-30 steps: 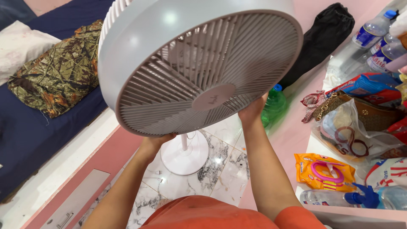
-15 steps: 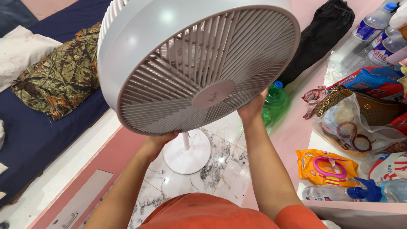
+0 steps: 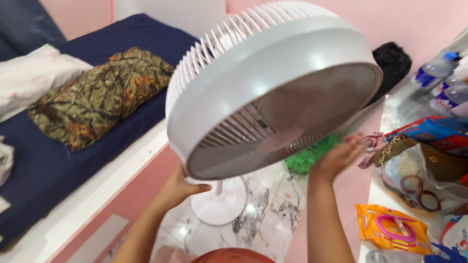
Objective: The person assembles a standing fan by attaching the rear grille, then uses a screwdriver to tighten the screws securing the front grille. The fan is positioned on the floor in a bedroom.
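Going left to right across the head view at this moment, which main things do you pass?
White pillow → camouflage pillow → left hand → white fan head → right hand → orange snack packet.

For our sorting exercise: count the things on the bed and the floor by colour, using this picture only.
White: 2, the pedestal fan and the pale bedding
Camouflage green-brown: 1, the pillow
Green: 1, the plastic bottle, blurred behind the fan
Black: 1, the bag
Total: 5
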